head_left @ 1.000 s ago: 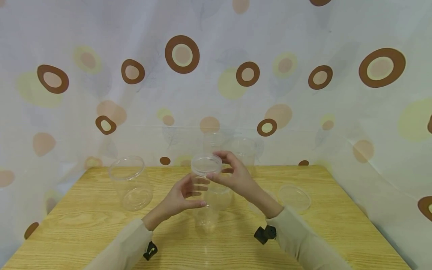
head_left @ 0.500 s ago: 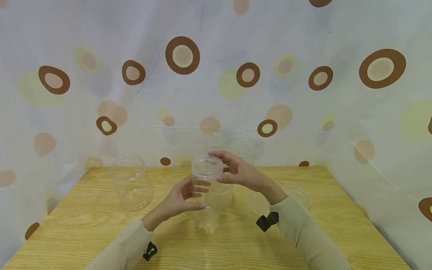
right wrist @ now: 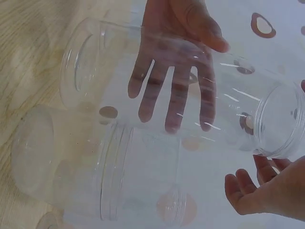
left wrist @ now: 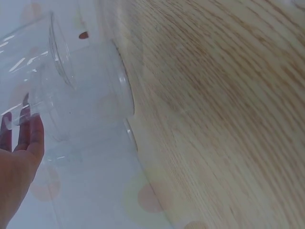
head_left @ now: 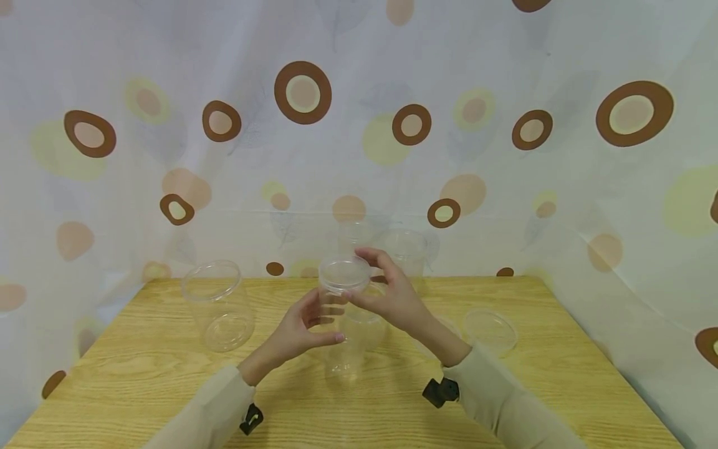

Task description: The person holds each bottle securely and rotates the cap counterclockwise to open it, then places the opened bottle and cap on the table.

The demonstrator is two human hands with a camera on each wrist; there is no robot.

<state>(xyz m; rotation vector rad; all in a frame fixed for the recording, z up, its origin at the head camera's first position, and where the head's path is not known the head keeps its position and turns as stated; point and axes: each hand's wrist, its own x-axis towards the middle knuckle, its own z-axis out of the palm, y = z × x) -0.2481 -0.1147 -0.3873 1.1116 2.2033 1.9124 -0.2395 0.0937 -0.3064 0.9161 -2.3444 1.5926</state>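
In the head view a tall clear plastic jar (head_left: 343, 355) stands upright at the middle of the table. My left hand (head_left: 294, 327) grips its side, fingers behind and thumb in front; through the clear wall these fingers (right wrist: 177, 100) show in the right wrist view. Whether the jar's base touches the table, I cannot tell. A clear round lid (head_left: 344, 272) sits on top. At its rim is my right hand (head_left: 392, 296), thumb on the near side and fingers on the far side. The left wrist view catches only part of the left hand (left wrist: 19, 157).
To the left stands an open clear container (head_left: 217, 305). Clear discs like flat lids lie to the right, one disc (head_left: 490, 330) partly behind the right forearm. More clear containers (head_left: 405, 246) stand behind the jar, hard to make out. Patterned cloth (head_left: 359, 156) hangs behind the table.
My right hand swung back to the right along the lid's rim, then came round again with its thumb at the front. The left hand and jar stayed nearly still.
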